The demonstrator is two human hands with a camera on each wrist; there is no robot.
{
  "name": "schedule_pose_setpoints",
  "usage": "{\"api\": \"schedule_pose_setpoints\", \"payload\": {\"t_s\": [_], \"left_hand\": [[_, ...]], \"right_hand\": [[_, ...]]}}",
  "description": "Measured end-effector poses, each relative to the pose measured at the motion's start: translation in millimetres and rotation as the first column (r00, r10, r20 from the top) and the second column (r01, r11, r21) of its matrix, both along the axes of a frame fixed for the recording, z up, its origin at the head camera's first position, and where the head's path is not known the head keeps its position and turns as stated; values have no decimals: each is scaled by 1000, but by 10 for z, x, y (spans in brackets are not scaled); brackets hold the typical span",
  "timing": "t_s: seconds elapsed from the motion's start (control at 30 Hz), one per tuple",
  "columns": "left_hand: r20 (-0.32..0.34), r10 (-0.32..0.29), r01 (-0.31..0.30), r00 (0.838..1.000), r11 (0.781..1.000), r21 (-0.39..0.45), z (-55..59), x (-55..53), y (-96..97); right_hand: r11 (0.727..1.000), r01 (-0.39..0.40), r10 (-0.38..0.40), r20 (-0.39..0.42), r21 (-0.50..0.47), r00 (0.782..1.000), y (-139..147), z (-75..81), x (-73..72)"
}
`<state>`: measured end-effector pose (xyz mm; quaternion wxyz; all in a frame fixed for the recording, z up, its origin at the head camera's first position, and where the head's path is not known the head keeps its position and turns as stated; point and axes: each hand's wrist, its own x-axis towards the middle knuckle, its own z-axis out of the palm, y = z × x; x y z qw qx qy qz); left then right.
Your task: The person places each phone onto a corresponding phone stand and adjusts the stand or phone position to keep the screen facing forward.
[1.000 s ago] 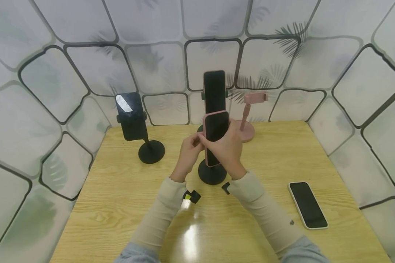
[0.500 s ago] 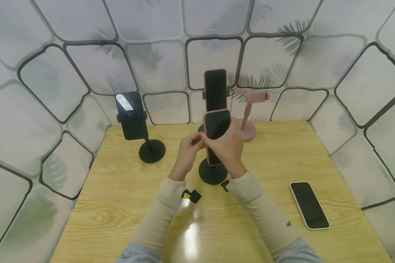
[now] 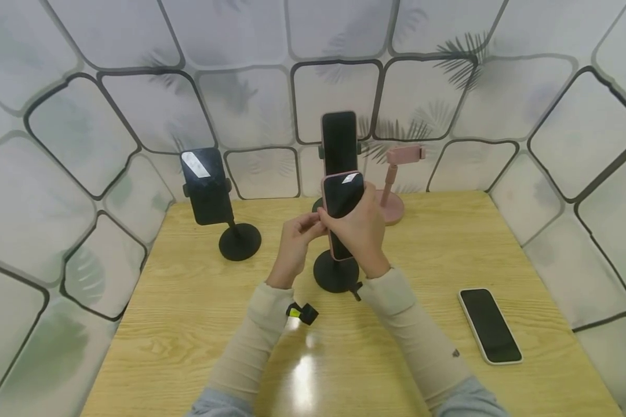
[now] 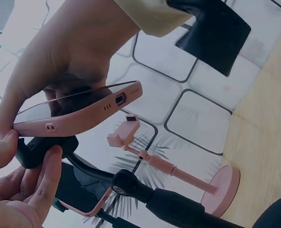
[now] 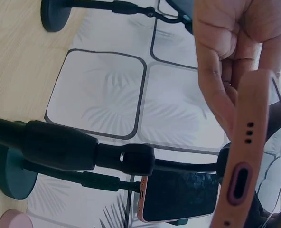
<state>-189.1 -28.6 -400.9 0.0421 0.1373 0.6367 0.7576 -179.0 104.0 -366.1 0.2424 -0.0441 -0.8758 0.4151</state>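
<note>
My right hand (image 3: 363, 229) grips a pink-cased phone (image 3: 343, 194) upright in front of a black phone stand (image 3: 328, 278). Against the phone's left edge, the fingers of my left hand (image 3: 294, 243) pinch the stand's black clamp (image 4: 43, 148). In the left wrist view, the phone's pink case lies right against that clamp; whether it is fully seated I cannot tell. The phone's bottom end, with its charging port (image 5: 240, 183), faces the right wrist camera. Behind stands another pink-cased phone (image 3: 339, 136) in a dark green stand (image 5: 14, 166).
To the left, a dark phone (image 3: 207, 191) sits in a black stand with a round base (image 3: 240, 241). A pink phone stand (image 3: 391, 205) is at the back right. A white-cased phone (image 3: 490, 325) lies flat at the right. Patterned walls (image 3: 261, 110) enclose the wooden table (image 3: 198, 324).
The held phone has risen slightly and tilted, so a bright reflection now shows on its screen. Both hands keep their grip at nearly the same place.
</note>
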Motion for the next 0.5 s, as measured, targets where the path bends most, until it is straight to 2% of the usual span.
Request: {"api": "schedule_pose_setpoints", "payload": {"t_s": [0.2, 0.3, 0.4, 0.5], "left_hand": [[-15, -12, 12, 1000, 1000, -5, -20, 15, -7], [-23, -16, 15, 1000, 1000, -27, -7, 14, -12], [-25, -16, 14, 1000, 998, -53, 9, 2, -20], [-12, -14, 14, 1000, 997, -72, 20, -15, -29]], "right_hand": [[998, 56, -56, 49, 2, 997, -27, -12, -15], [998, 60, -60, 69, -9, 996, -28, -6, -27], [999, 37, -34, 75, -33, 997, -11, -10, -36], [995, -22, 26, 41, -101, 999, 31, -46, -49]]}}
